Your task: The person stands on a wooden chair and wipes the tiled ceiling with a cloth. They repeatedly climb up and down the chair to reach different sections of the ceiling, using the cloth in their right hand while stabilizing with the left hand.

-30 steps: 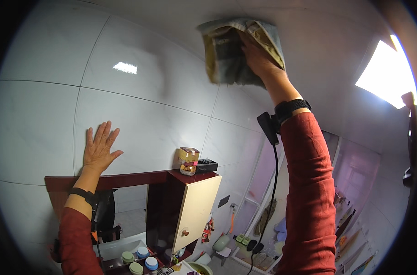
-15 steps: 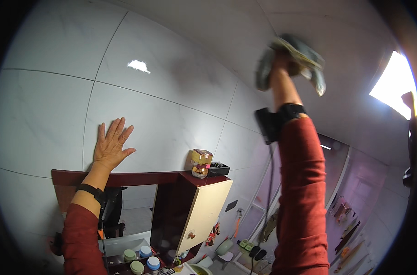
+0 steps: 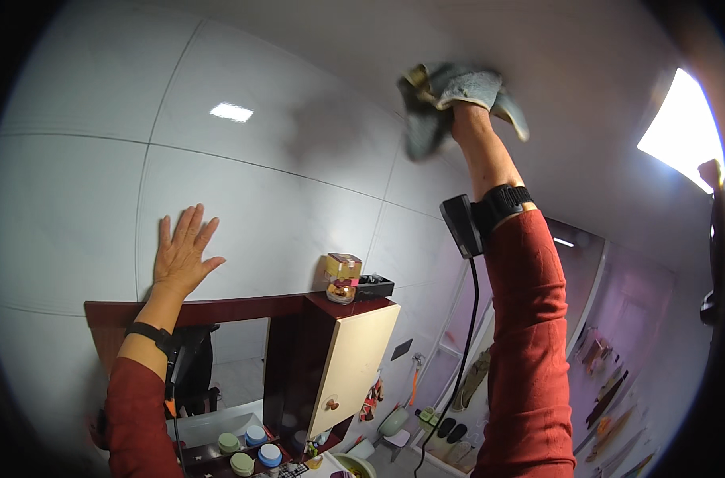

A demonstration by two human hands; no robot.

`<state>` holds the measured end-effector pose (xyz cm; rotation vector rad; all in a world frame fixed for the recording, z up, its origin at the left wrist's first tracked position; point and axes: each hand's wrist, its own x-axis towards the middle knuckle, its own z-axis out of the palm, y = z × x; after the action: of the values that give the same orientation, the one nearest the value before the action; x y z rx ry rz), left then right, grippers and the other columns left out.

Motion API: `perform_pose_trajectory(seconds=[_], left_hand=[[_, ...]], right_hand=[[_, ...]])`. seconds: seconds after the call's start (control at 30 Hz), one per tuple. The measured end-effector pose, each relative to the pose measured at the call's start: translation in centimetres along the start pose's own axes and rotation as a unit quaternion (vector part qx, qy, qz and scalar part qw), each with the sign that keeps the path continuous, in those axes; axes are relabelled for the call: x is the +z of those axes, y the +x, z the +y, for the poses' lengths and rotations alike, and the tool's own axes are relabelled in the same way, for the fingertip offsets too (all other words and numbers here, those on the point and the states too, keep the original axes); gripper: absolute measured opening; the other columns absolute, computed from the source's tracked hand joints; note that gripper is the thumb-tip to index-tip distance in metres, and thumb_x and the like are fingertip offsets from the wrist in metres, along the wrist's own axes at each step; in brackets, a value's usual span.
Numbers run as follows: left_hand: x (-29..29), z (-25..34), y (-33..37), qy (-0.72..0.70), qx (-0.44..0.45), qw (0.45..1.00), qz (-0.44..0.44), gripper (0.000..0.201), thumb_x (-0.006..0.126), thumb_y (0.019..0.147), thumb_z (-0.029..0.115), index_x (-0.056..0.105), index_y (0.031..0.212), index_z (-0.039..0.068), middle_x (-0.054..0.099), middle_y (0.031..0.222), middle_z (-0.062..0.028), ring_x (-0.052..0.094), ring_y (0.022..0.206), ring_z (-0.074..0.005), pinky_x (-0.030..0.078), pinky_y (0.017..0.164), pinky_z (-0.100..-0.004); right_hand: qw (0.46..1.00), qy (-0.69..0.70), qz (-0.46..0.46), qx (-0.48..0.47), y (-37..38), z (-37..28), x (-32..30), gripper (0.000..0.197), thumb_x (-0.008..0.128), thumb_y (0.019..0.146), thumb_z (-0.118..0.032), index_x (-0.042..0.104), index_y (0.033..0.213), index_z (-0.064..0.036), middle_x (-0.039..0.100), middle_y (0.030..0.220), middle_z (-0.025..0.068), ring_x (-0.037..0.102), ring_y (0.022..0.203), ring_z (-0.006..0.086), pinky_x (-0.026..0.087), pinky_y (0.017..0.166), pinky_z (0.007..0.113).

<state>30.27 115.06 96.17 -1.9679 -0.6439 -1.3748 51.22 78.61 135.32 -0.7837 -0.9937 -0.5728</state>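
Raised to the ceiling (image 3: 569,119), my right hand (image 3: 471,113) holds a grey-green cloth (image 3: 467,84) with a yellowish edge. The cloth covers most of its fingers, and its loose corners hang down, partly blurred. My left hand (image 3: 184,253) lies flat on the pale tiled wall (image 3: 251,207), fingers spread, just above a dark red mirror frame (image 3: 227,302). Both forearms wear red sleeves and black straps; a dark device (image 3: 462,225) with a cable sits at the right wrist.
A cabinet (image 3: 354,362) with a cream door juts out beside the mirror (image 3: 241,358). On its top stand a small box (image 3: 344,267), a glass jar (image 3: 341,293) and a black tray (image 3: 375,287). Lidded jars (image 3: 270,455) line a shelf below. A bright ceiling lamp (image 3: 681,131) is at right.
My right hand has swept left along the ceiling with the cloth. The left hand stays on the wall, and the view has shifted slightly.
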Motion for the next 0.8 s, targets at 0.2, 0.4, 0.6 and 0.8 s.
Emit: perform_pose_trajectory(seconds=[0.2, 0.4, 0.6, 0.8], left_hand=[[0.2, 0.1, 0.0, 0.025, 0.003, 1.000, 0.015, 0.084, 0.043, 0.085, 0.068, 0.010, 0.151, 0.027, 0.008, 0.158, -0.0053, 0.007, 0.145, -0.0207, 0.003, 0.115, -0.0525], [0.1, 0.1, 0.0, 0.029, 0.002, 0.999, 0.013, 0.086, 0.045, 0.084, 0.067, 0.010, 0.151, 0.027, 0.010, 0.158, -0.0050, 0.011, 0.145, -0.0208, 0.008, 0.115, -0.0529], [-0.3, 0.2, 0.1, 0.021, -0.010, 1.000, -0.019, 0.083, 0.044, 0.085, 0.067, 0.014, 0.151, 0.028, 0.011, 0.158, -0.0043, 0.011, 0.145, -0.0200, 0.010, 0.114, -0.0530], [0.0, 0.3, 0.2, -0.005, 0.004, 1.000, 0.022, 0.081, 0.048, 0.083, 0.065, 0.023, 0.149, 0.026, 0.015, 0.158, -0.0064, 0.011, 0.145, -0.0220, 0.006, 0.114, -0.0543]], right_hand=[[0.995, 0.085, 0.055, 0.017, 0.7, -5.4, -7.2, 0.039, 0.048, 0.094, -0.030, 0.049, 0.123, -0.0043, 0.054, 0.117, 0.0124, 0.049, 0.112, 0.0245, 0.037, 0.097, 0.036], [0.996, 0.001, 0.051, -0.076, -1.4, 0.0, 0.1, 0.049, 0.048, 0.095, -0.031, 0.040, 0.136, -0.0041, 0.046, 0.133, 0.0124, 0.039, 0.125, 0.0229, 0.028, 0.106, 0.033], [0.991, 0.045, -0.023, -0.125, -3.1, 2.9, 4.6, 0.049, 0.055, 0.090, -0.022, 0.044, 0.134, -0.0047, 0.048, 0.135, 0.0110, 0.043, 0.124, 0.0236, 0.032, 0.105, 0.031], [0.990, 0.135, 0.044, 0.027, -3.0, -1.8, -2.3, 0.028, 0.052, 0.092, -0.032, 0.058, 0.111, -0.0130, 0.059, 0.112, 0.0042, 0.055, 0.100, 0.0166, 0.048, 0.082, 0.035]])
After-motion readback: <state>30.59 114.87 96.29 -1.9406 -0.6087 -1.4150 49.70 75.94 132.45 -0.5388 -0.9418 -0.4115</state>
